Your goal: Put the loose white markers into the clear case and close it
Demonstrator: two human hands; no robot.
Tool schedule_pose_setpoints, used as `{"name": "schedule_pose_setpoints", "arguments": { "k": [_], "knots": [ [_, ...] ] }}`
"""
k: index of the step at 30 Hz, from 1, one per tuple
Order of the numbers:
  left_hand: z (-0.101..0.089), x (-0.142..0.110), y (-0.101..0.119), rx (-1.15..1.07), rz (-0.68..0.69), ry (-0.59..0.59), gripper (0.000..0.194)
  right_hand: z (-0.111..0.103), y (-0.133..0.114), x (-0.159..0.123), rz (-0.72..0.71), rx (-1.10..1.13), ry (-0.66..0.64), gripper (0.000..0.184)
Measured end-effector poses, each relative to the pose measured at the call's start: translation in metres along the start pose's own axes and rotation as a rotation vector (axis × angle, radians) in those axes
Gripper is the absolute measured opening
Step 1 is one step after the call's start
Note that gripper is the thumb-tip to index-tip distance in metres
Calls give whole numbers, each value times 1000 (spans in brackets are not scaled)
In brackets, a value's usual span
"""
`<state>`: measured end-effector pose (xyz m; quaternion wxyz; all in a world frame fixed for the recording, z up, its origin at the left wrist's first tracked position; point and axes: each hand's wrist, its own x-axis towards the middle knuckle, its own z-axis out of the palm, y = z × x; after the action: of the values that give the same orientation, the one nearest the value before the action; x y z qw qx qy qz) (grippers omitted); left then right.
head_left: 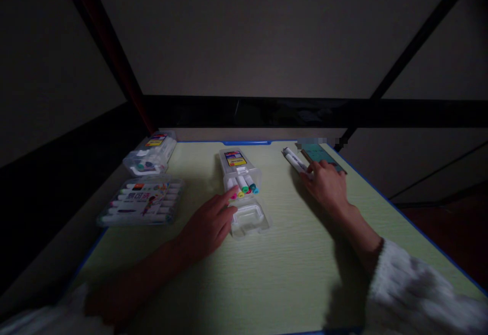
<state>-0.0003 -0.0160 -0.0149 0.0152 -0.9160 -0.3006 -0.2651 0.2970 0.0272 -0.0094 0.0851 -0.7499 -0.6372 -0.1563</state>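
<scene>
A clear plastic marker case lies in the middle of the table, its front flap folded down towards me. Several white markers poke out, with pink, yellow, green, red and blue ends. My left hand is at the opening, index finger stretched to the marker ends, thumb apart from it over the flap; nothing is visibly held. Over on the right, my right hand has its fingers closed at the near end of white markers lying on the table. The fingers partly hide that end.
A phone with a lit screen lies just beyond my right hand. On the left are a second clear marker case and a flat clear pack of markers. The pale table has a blue edge; a wall rises behind it.
</scene>
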Motion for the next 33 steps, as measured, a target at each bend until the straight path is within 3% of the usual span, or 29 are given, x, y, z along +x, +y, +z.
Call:
{"name": "schedule_pose_setpoints", "arguments": {
  "k": [33],
  "knots": [
    [-1,-1,1,-5,-10,-14,19,3,-2,0,3,-9,-117,26]
  ]
}}
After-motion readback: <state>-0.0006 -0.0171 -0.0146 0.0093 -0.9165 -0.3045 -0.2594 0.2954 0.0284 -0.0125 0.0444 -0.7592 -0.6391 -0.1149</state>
